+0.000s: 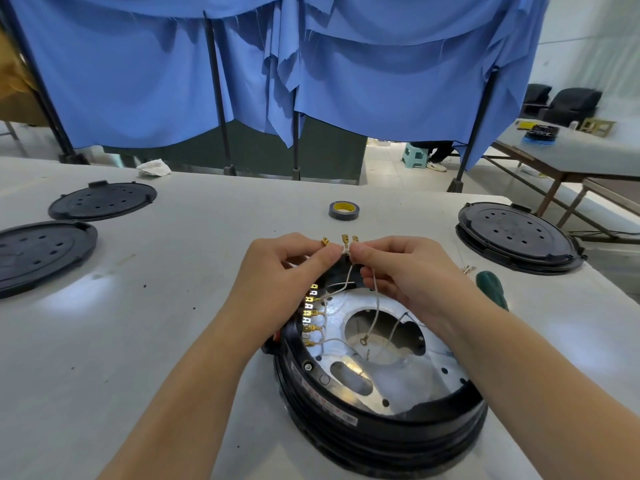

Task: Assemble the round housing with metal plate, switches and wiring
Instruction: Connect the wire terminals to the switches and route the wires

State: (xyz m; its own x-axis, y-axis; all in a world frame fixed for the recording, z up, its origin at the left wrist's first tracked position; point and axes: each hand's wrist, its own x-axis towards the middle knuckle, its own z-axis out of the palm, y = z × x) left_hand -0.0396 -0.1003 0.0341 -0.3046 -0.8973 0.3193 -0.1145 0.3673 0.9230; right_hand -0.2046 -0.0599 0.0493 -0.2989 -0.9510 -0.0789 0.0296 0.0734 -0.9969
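Nearest the camera sits the round black housing point(377, 403), on the near middle of the white table point(180, 306), with the shiny metal plate point(391, 372) already seated inside it and showing a large round hole. Along the plate's left edge a row of brass terminals point(310, 315) is plugged in, each trailing a thin white wire point(375, 306) across the plate; two loose ends with ring lugs hang over the hole.

Just beyond the housing's far rim, both hands meet above the table. The left hand point(277, 271) pinches a small bunch of wire ends between thumb and curled fingers, and the right hand point(405, 271) pinches the same bunch from the other side, its remaining fingers curled under. Three brass connectors point(344, 239) stick up from the pinch. Holding them raised and fanned like this probably serves to sort one lead from another before pushing each onto its switch terminal, so the wiring step looks only partly done.

Farther out, a roll of tape point(343, 210) lies beyond the hands. A green-handled screwdriver point(491, 289) rests to the right, and behind it a second black housing point(519, 237) at the far right. Two flat black covers point(69, 223) lie at the left. Blue curtains point(277, 71) hang at the back. The loose wires crossing the plate could snag fingers reaching for the terminals.
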